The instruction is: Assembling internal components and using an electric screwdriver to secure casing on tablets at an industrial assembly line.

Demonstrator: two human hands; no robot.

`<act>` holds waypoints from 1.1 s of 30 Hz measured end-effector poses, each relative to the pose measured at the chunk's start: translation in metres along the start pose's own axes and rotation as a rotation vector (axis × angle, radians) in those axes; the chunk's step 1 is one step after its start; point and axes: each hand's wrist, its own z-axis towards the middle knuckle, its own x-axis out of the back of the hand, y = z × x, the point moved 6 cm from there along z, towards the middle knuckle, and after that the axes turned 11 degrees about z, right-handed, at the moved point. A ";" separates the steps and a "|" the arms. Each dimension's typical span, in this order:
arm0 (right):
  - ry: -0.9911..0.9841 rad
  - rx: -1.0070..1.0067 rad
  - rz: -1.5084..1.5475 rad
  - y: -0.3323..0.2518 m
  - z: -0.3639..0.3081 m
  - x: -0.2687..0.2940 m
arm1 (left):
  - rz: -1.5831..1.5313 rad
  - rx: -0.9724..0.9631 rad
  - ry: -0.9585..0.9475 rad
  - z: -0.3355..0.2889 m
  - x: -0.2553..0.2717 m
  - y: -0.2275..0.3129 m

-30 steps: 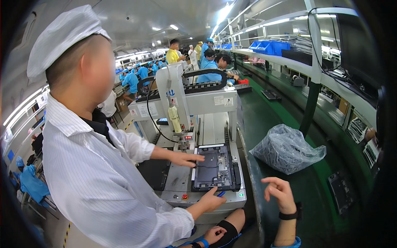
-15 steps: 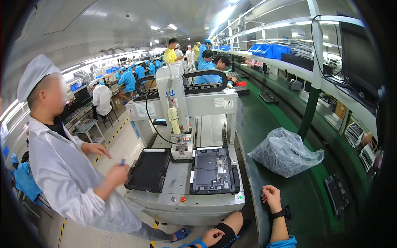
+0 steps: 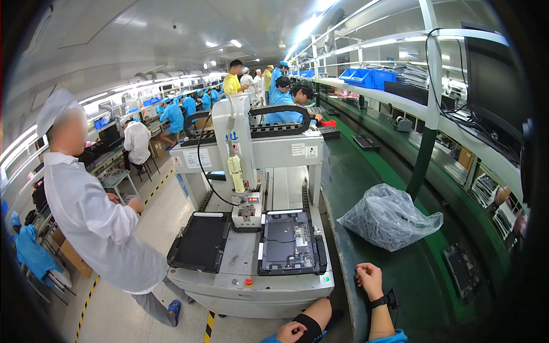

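My left hand (image 3: 291,331) rests on my thigh beside the black leg covering (image 3: 309,327), fingers loosely bent and holding nothing I can see. My right hand (image 3: 369,279) lies at the near edge of the green belt (image 3: 400,274), its fingers curled in with nothing visible in them. A dark band circles that wrist. In front of me stands a white gantry machine (image 3: 229,286). On its bed are a flat black tray (image 3: 200,243) and, to the right, an opened tablet-like device (image 3: 287,243) showing its inner boards. The machine's head (image 3: 247,211) sits between them.
A clear plastic bag (image 3: 392,217) with unclear contents lies on the belt; a dark open device (image 3: 463,268) lies further right. A green-and-white post (image 3: 429,137) rises behind the bag. At left stands a person in a white coat (image 3: 94,211). Others work further back.
The person in the white coat has stepped back to the left, drawing their hands in from the machine's left tray. The view has shifted slightly; both my hands stay in place.
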 end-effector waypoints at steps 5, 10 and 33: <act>0.007 -0.007 -0.006 0.000 0.000 0.000 | 0.019 0.000 0.000 -0.002 0.001 -0.003; 0.007 0.001 0.009 0.003 0.001 0.003 | 0.040 -0.043 0.155 0.008 0.008 0.031; 0.018 0.033 -0.063 -0.002 -0.001 0.000 | -0.134 -0.148 0.484 -0.004 0.000 -0.003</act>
